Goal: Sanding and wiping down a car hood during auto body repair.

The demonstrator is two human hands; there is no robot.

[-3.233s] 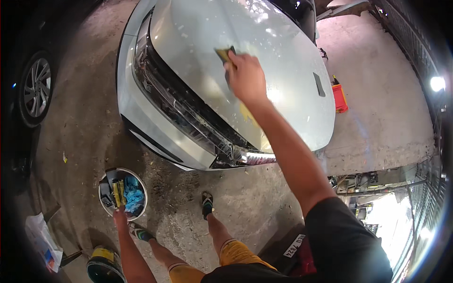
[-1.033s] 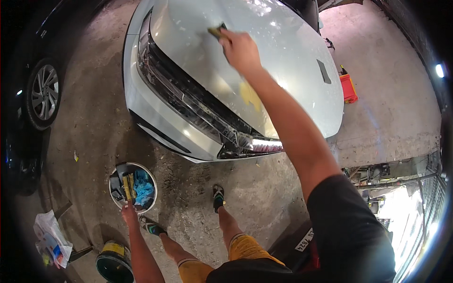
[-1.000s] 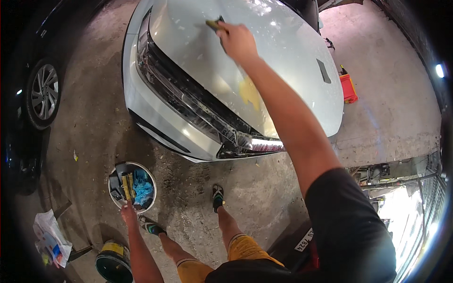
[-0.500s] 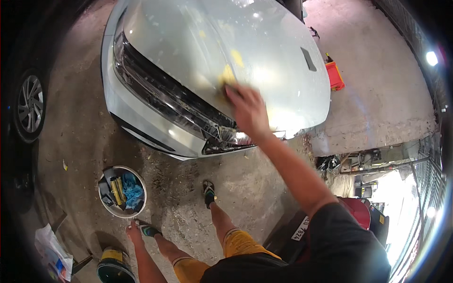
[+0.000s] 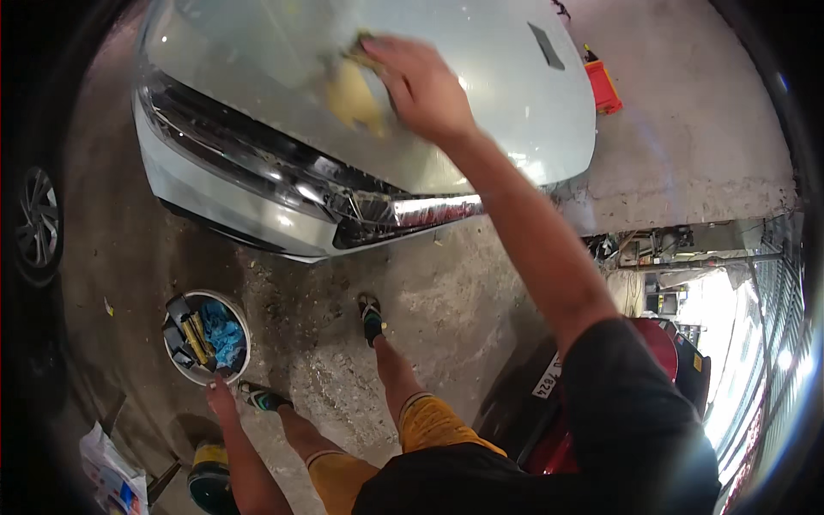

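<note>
My right hand (image 5: 425, 93) presses a small dark pad (image 5: 367, 53), perhaps a sanding block, onto the pale silver car bonnet (image 5: 489, 103), its fingers closed round it. Just below the pad, a yellow filler patch (image 5: 354, 96) shows on the bonnet, blurred at its edges. My left hand (image 5: 221, 398) hangs low beside the rim of a white bucket (image 5: 245, 354); its fingers are too small and foreshortened to read. Inside the bucket lie a blue cloth (image 5: 223, 330), yellowish blocks (image 5: 197, 336) and several dark pieces.
The car's grille and headlight (image 5: 412, 210) edge the bonnet. A red toolbox (image 5: 603, 86) stands beyond its right side. Behind me is a dark red vehicle (image 5: 549, 451). A dark green bucket (image 5: 211, 481) and a white bag (image 5: 112, 472) stand at lower left, a wheel (image 5: 39, 219) at far left.
My right hand and the pad have moved up and left over the bonnet, past the yellow patch. The whole view has shifted. My left hand is now closer to the white bucket's rim.
</note>
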